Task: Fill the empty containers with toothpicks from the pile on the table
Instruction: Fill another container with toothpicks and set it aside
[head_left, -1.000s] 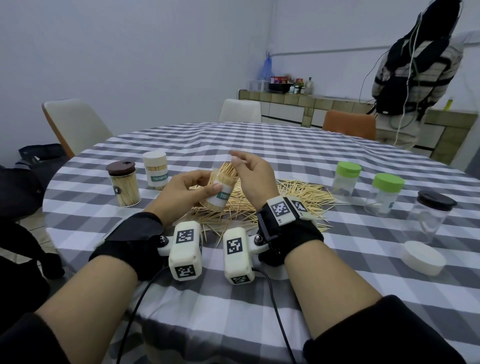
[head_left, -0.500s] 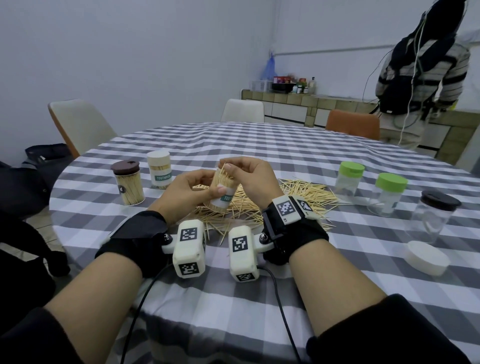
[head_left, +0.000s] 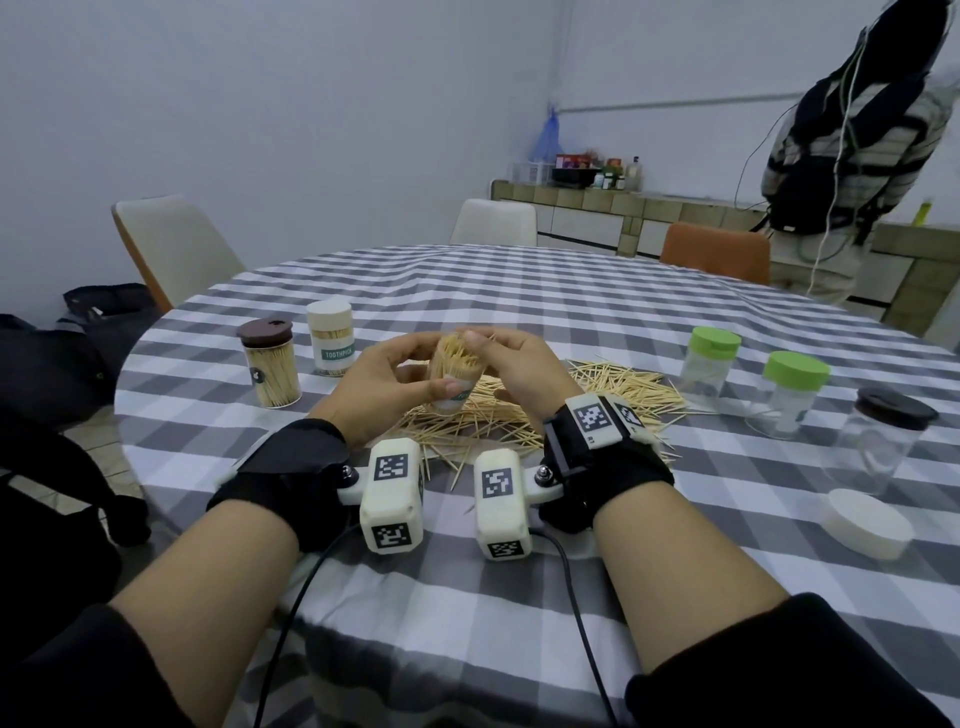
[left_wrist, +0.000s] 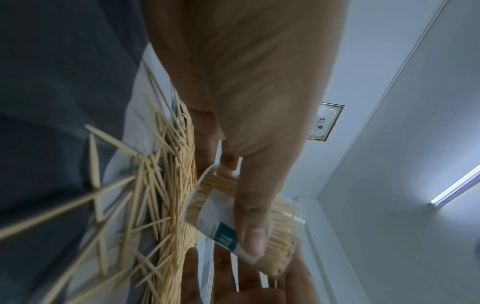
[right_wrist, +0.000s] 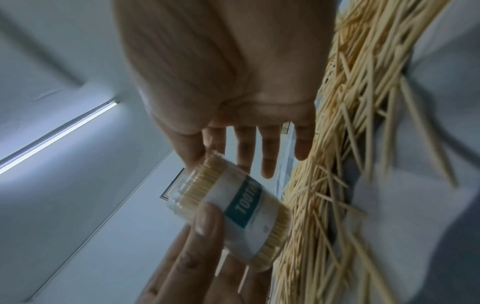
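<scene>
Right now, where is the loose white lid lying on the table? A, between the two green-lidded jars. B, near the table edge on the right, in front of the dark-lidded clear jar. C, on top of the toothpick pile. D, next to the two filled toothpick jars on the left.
B: the white lid lies alone on the checked cloth at the right, just in front of the dark-lidded clear jar.

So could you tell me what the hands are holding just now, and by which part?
The left hand grips the toothpick jar round its side; the right hand pinches toothpicks at its open top.
</scene>
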